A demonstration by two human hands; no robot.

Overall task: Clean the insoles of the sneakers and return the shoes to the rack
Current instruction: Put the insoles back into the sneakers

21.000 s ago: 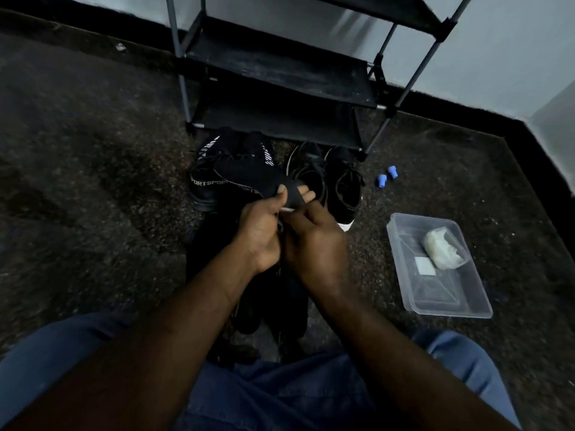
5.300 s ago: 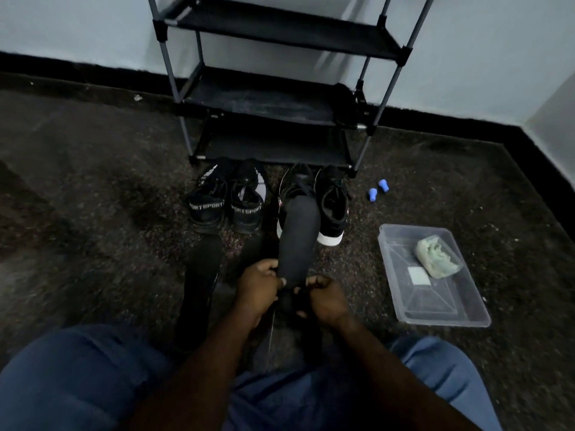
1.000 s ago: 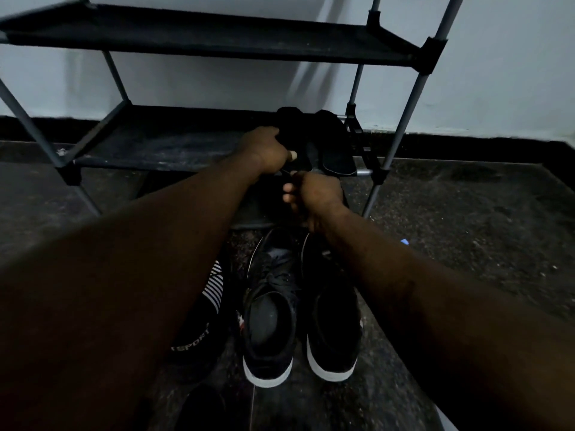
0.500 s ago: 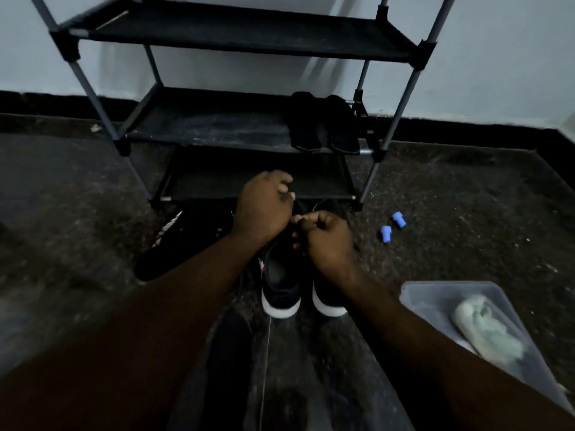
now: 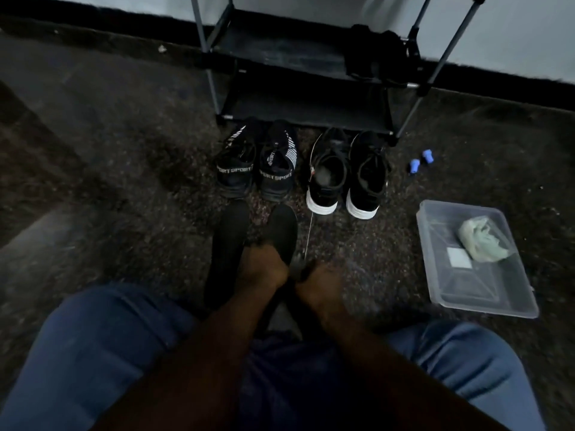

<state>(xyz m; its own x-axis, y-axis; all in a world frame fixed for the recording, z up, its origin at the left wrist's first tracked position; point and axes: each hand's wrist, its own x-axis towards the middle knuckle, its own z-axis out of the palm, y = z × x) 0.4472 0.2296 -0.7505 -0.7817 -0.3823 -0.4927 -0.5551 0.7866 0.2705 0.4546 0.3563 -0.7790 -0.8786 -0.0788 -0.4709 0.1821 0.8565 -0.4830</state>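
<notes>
**A:** Black foam on a dark floor (image 5: 124, 188): two insoles lie just ahead of the person's knees. The left hand (image 5: 264, 267) covers the heel end of the right insole (image 5: 282, 228). The left insole (image 5: 228, 241) lies just beside it, untouched.

**B:** Is the hand grasping it?

**A:** That cannot be told. The hand is blurred, so it may be gripping or only resting. The right hand (image 5: 317, 284) sits just beside it, and its fingers are no clearer.

**B:** Which step, then?

**A:** Probably taking up this pair for wiping. The shelved insoles (image 5: 373, 54) already sit at the right end of the rack (image 5: 280, 51). The SPORT pair (image 5: 277, 172) and the white-soled pair (image 5: 326, 181) stand on the floor just in front of it, heels toward the person.

**B:** And what does the next move call for?

**A:** Likely a firm pinch at the heel, a lift, then a reach right to the cloth (image 5: 482, 241) in the tray (image 5: 485, 309).

**B:** Is there room for that?

**A:** There is open floor between the knees and the shoes. The tray is well apart on the right, with a low rim. The caps (image 5: 414, 166) lie between the tray and the rack's right leg, and they look easy to knock. A thin pale strand (image 5: 308, 234) trails from the white-soled pair toward the hands and could snag.
</notes>
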